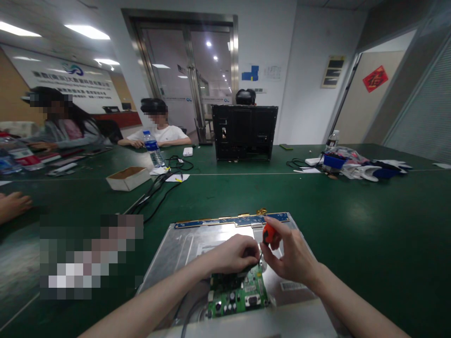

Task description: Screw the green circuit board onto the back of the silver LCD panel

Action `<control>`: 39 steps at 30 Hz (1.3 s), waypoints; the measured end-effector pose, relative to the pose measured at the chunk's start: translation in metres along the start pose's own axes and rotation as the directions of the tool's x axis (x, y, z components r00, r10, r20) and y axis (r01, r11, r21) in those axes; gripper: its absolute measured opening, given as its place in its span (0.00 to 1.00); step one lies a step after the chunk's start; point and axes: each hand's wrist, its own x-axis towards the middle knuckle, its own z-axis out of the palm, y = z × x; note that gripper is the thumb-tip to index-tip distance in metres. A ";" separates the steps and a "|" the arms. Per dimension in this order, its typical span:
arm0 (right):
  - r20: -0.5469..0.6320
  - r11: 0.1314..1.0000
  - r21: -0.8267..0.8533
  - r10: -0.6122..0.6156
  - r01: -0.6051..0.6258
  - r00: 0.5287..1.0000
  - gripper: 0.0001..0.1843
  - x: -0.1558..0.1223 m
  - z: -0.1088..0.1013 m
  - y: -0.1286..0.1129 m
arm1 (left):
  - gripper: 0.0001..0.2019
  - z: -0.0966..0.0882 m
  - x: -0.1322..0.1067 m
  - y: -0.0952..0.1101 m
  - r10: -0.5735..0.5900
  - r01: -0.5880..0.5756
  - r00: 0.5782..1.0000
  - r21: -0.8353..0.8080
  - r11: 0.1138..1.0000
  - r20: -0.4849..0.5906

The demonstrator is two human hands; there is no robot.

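In front of me lies a silver metal display panel (169,253), with a green circuit board (239,298) on its near part. A narrow blue circuit strip (211,223) runs along its far edge. My right hand (294,256) grips a screwdriver (268,233) by its orange-red and black handle, the thin shaft slanting down towards the board. Closed over the board's far end, my left hand (236,253) has its fingertips beside the shaft. Whatever is in those fingers is hidden, and so is the screwdriver's tip.
Black cables (155,192) and an open cardboard box (128,178) lie left of the panel. Across the green table (197,195) stands a black monitor back (244,134). Gloves (362,170) are piled at right. Other people sit opposite and left; a co-worker's hand (16,204) rests at the left edge.
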 end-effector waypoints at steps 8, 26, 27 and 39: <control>0.038 1.000 0.023 0.008 -0.009 0.999 0.30 0.000 0.000 0.002 | 0.03 0.001 0.001 -0.001 0.000 0.000 1.000 0.007 1.000 -0.006; 0.022 1.000 0.011 0.000 0.000 1.000 0.27 -0.002 0.002 0.005 | 0.01 -0.001 -0.002 0.003 -0.019 0.019 1.000 0.026 0.999 -0.020; 0.025 1.000 0.011 0.004 -0.004 1.000 0.27 -0.001 0.001 0.004 | 0.01 -0.002 -0.002 0.004 -0.020 0.021 1.000 0.030 0.999 -0.019; 0.019 1.000 0.013 0.021 -0.021 1.000 0.31 0.000 0.000 0.000 | 0.02 0.000 -0.001 0.001 -0.009 0.009 1.000 0.017 1.000 0.000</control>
